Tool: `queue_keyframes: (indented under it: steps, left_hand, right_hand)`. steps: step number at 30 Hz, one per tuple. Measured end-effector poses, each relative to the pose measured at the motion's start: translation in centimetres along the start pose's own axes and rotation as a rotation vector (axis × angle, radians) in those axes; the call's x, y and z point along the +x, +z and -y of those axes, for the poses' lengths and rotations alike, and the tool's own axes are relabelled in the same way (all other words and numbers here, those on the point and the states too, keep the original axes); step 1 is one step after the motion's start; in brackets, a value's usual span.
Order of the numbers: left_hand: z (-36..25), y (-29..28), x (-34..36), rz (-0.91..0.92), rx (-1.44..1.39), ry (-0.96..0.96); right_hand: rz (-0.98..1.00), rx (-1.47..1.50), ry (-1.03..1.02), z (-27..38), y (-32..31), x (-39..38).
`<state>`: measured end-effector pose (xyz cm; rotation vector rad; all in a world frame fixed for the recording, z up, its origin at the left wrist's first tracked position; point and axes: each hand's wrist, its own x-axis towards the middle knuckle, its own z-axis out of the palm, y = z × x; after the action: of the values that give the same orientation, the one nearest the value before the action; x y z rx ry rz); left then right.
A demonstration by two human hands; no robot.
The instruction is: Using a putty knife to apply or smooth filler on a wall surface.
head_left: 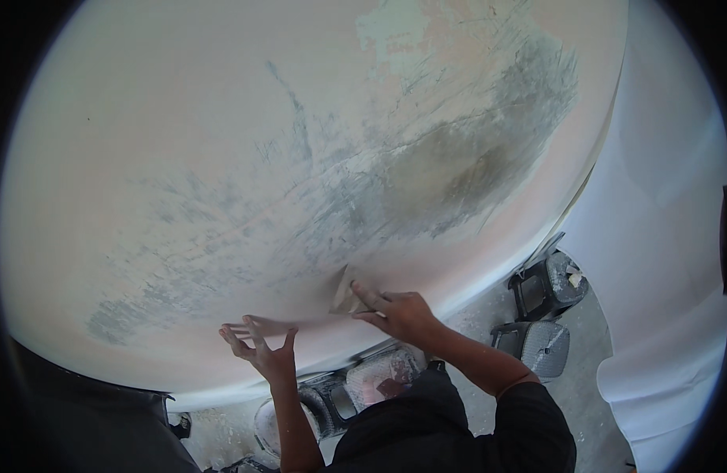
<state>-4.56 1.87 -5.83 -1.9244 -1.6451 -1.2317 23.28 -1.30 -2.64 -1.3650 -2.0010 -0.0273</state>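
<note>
Bent close over a large, pale curved panel [182, 118], a person in dark clothing [403, 430] works with two bare hands near its lower edge. The right hand [399, 317] grips a thin, flat piece [344, 293] between thumb and fingers, holding it tilted at the panel's surface, a little in from the middle of that lower edge; its exact kind is hard to tell. The left hand [270, 359], well apart from the piece, holds nothing, its fingers spread wide near the same edge, farther left; whether the fingertips press on the panel cannot be told. Above the right hand, a broad grey-brown patch [458, 169] stretches toward the panel's right edge, while grey streaks [135, 311] mark the surface toward its lower left corner. A paler greenish area [395, 31] shows at the top. Beyond the right edge hangs a white sheet [663, 197]. Two dusty stools [546, 349] stand close together on the grey, white-specked floor [490, 418] between panel and sheet, and another stool [379, 378] sits just under the lower edge, in front of the person. Dark material [80, 410] fills the area below the panel's lower left.
</note>
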Motion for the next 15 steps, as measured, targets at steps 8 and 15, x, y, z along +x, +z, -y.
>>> queue_keyframes:
  steps: [8,15]
  left_hand:
    - [0.7,0.0,0.3,0.007,0.013,0.011]
    - [0.2,-0.1,-0.1,0.025,0.051,0.026]
  right_hand:
    - [-0.001,0.057,0.002,0.1,0.6,-0.2]
    - [-0.122,0.118,0.06,-0.9,0.6,-0.6]
